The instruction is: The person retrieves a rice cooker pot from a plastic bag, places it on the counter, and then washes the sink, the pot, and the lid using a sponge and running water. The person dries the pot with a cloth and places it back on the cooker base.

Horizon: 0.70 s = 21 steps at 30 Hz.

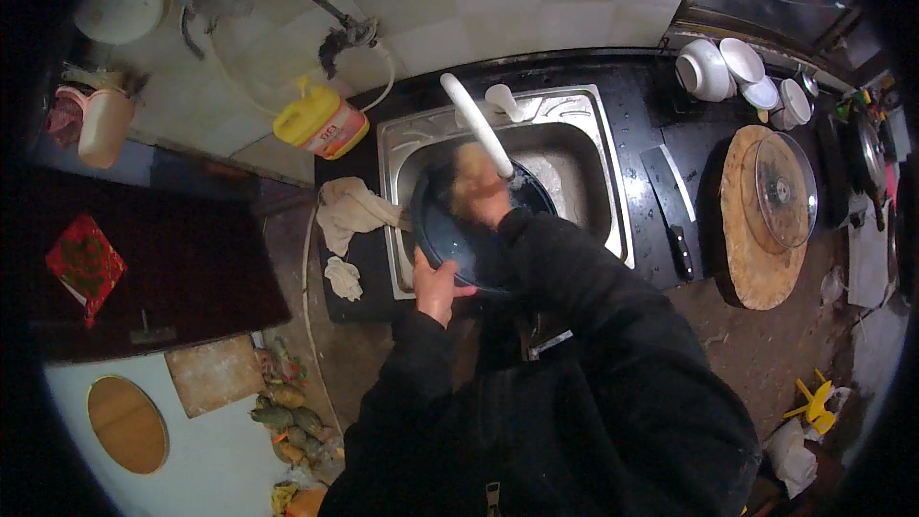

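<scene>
In the stainless steel sink [581, 212] sits a dark round basin [459, 262], tilted and partly hidden by my right arm. My left hand [435, 286] grips its near-left rim, with the thumb on the inside. Inside the basin, beneath the white faucet spout [474, 115], my right hand [492, 199] is blurred. Its fingers close on a tan scrubber [468, 171], whose exact kind the blur hides. Some wet sheen shows on the basin's inner wall.
Left of the sink lie a beige cloth [352, 212], a smaller rag [342, 278] and a yellow detergent jug [323, 122]. To the right are a cleaver [669, 194], a round wooden chopping board [754, 251] under a glass lid [786, 190], and several white bowls [707, 72].
</scene>
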Each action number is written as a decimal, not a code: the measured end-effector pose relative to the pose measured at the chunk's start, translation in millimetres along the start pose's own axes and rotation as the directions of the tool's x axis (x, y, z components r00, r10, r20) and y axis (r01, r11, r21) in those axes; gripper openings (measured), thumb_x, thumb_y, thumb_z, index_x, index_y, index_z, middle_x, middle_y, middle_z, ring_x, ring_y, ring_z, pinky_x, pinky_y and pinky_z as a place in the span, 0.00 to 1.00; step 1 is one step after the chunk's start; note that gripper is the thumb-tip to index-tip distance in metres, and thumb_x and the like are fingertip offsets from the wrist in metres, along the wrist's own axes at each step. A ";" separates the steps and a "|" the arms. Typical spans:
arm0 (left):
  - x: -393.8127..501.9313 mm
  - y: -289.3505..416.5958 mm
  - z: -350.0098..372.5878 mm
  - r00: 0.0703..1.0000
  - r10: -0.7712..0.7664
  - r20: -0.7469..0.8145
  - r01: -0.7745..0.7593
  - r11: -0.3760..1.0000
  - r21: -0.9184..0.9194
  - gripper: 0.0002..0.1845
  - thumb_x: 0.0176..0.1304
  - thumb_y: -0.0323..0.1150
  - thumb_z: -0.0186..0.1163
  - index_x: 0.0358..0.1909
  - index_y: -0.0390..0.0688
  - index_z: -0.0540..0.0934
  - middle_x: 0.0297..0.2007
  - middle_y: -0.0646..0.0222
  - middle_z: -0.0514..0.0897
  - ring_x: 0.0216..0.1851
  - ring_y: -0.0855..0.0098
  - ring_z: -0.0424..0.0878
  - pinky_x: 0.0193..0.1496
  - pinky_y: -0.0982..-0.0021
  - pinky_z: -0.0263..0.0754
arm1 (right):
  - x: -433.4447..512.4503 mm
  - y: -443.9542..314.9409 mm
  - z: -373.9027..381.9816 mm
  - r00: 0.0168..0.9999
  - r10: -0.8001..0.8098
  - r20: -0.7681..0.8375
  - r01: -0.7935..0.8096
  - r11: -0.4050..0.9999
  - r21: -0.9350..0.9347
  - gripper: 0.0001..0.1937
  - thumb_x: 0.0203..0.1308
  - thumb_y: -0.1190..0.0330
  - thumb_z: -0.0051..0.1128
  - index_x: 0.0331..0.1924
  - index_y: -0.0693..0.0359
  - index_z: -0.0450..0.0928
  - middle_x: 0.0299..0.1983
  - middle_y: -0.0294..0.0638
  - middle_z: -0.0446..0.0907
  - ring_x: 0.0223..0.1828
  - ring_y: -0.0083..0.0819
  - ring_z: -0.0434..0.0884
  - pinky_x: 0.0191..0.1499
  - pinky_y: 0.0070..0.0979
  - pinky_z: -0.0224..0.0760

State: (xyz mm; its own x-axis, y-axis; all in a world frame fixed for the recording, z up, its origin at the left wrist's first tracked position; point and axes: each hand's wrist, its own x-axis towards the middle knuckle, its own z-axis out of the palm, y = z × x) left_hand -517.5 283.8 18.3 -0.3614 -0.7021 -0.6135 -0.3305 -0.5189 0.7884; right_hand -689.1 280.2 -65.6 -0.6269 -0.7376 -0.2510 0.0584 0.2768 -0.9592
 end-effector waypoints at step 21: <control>-4.3 48.7 -11.6 0.846 0.533 -0.010 -0.311 0.508 0.803 0.41 0.54 0.23 0.55 0.72 0.57 0.60 0.66 0.44 0.65 0.33 0.46 0.84 0.30 0.60 0.83 | 25.6 40.1 -169.6 0.927 -0.376 -0.008 0.162 0.419 -0.894 0.21 0.58 0.69 0.54 0.57 0.51 0.67 0.42 0.53 0.75 0.39 0.53 0.80 0.38 0.45 0.76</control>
State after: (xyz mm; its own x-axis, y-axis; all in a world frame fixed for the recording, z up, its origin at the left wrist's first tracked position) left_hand -521.9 255.9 59.9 -0.4736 -0.8752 -0.0982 -0.7559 0.3468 0.5553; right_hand -834.5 376.8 -88.3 -0.6095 -0.7823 0.1287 -0.7711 0.5472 -0.3256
